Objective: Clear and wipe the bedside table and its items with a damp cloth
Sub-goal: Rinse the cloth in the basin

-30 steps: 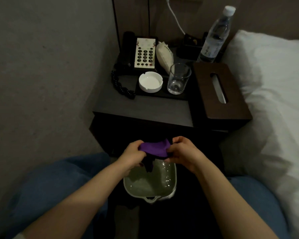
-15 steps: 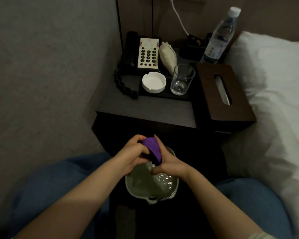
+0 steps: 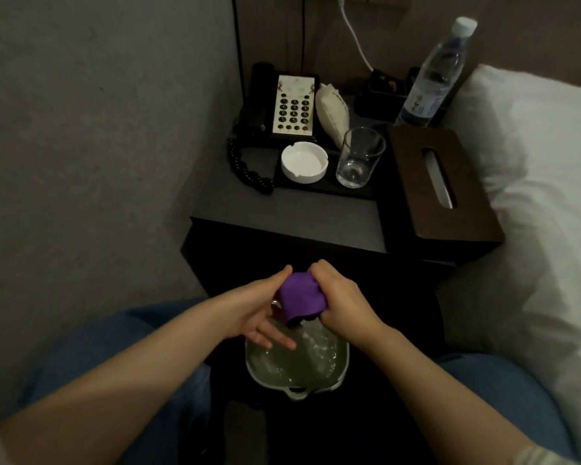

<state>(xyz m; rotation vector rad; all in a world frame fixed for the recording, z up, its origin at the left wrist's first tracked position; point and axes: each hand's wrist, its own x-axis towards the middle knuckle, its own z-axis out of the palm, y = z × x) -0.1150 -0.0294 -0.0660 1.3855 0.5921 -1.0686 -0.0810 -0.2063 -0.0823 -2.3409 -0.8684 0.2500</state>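
Head-camera footage is dimly lit and looks down past two bare forearms. A bunched purple cloth (image 3: 301, 297), soft and rounded into a ball, is clenched in the right hand (image 3: 341, 297), whose fingers are curled around its far and right sides. The left hand (image 3: 259, 307) is released: its fingers are extended and spread, with the thumb side laid against the left face of the cloth. Both hands are held just above a rounded-square basin (image 3: 336, 380) with a pale rim, filled with rippled, glinting water and set on the floor between the knees.

Beyond them stands the bedside table (image 3: 282, 216), a dark matte block with a flat grey top. At its back left a black telephone (image 3: 275, 105) with a pale keypad panel is seen, its coiled cord trailing forward. A dark flat tray (image 3: 316, 189) carries a round white ashtray (image 3: 304, 162), glossy and notched at the rim, and a clear cylindrical glass (image 3: 359, 157) just beside it. A crinkled pale packet (image 3: 332, 110) is leaned behind the glass. On the right a brown wooden tissue box (image 3: 450, 203) with a slotted lid is placed, and a clear plastic water bottle (image 3: 433, 75) with a white cap is stood behind it. White bedding (image 3: 544, 203) lies to the right.
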